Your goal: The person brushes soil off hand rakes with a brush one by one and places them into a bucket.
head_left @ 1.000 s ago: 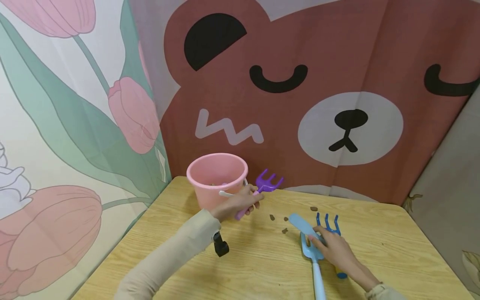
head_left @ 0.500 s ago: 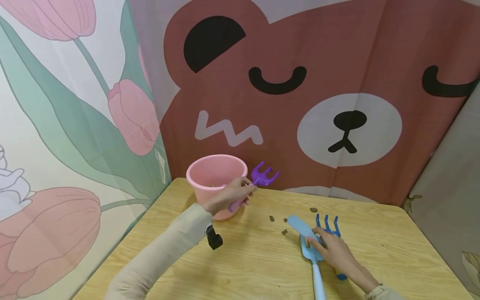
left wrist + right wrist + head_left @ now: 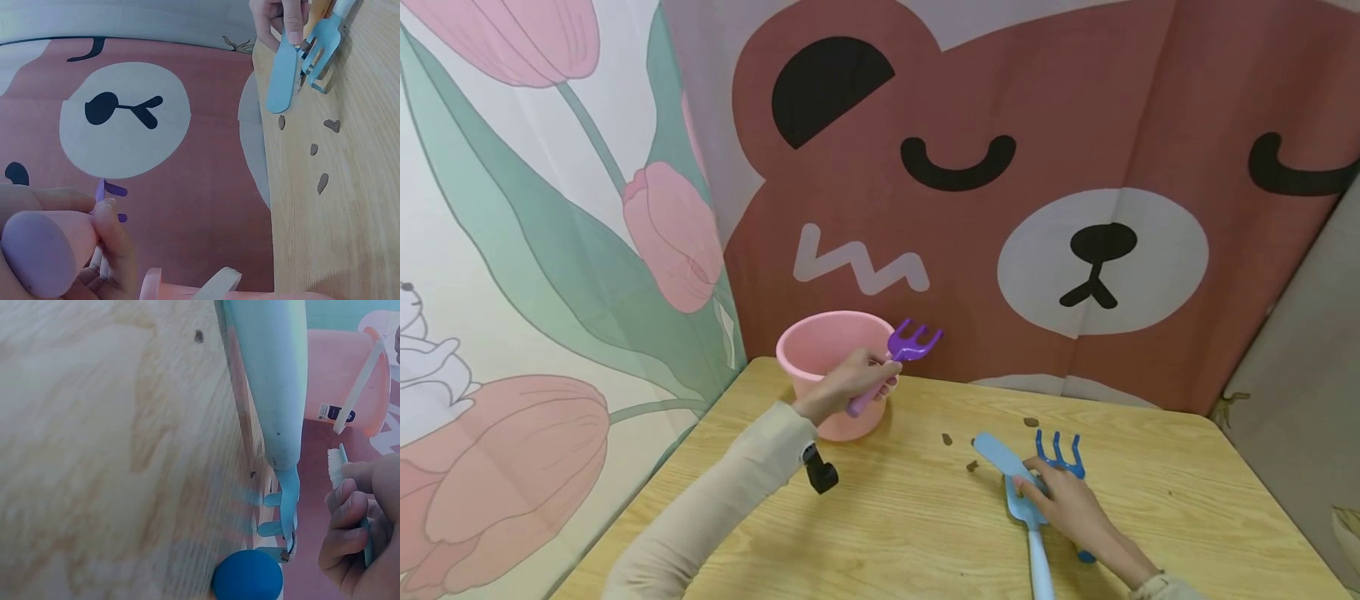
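Observation:
My left hand (image 3: pixel 847 382) grips the pink handle of a small purple hand rake (image 3: pixel 912 342), tines up and pointing to the far right. This hand is in front of the pink bucket (image 3: pixel 850 425) and overlaps its rim in the head view. My right hand (image 3: pixel 1075 504) holds a light blue brush (image 3: pixel 1000 454) low over the table; its white bristles (image 3: pixel 335 467) show in the right wrist view. Beneath the brush lies a light blue hand fork (image 3: pixel 1040 554), its handle toward me. A dark blue hand rake (image 3: pixel 1062 454) lies partly hidden behind the right hand.
Several small brown bits (image 3: pixel 946 439) lie on the wooden table (image 3: pixel 887 533) left of and beyond the brush. The bucket's white handle (image 3: pixel 361 387) hangs at its side. A bear-print cloth (image 3: pixel 955 233) stands right behind the table's back edge.
My left hand has moved left and slightly up with the purple rake, from beside the bucket to in front of it. The right hand and brush have stayed nearly still.

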`<state>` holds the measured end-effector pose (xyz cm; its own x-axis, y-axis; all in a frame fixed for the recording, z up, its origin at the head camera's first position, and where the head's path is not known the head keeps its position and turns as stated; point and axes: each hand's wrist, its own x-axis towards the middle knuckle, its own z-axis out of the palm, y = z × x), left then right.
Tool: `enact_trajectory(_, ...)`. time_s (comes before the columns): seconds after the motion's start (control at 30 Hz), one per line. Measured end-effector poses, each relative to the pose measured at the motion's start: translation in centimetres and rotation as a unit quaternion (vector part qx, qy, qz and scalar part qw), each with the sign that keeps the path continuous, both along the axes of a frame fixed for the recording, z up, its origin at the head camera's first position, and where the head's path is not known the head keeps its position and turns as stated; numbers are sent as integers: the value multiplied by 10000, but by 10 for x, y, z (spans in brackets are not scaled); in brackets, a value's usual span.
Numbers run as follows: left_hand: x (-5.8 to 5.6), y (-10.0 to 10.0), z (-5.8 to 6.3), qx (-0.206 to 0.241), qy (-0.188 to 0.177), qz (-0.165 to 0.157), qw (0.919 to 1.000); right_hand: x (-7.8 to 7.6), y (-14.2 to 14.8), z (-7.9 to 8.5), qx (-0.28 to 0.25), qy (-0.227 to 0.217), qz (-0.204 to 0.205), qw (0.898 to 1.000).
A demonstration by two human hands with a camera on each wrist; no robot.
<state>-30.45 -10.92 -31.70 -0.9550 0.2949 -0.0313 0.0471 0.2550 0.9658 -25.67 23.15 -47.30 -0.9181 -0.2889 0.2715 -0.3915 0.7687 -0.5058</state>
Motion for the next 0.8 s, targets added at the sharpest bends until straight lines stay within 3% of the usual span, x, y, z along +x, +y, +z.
enact_trajectory(0.33,-4,-8,5,-71,-222,-37,9997,1,-1,0,27,-23,-79,10000)
enact_trajectory(0.63,-7,-23,5,-66,101,17,9999,3,-2,1,34,63,-92,9999)
enact_trajectory(0.8,-10,-32,3,-121,287,325,9990,2,-4,-1,-45,13,59,10000)
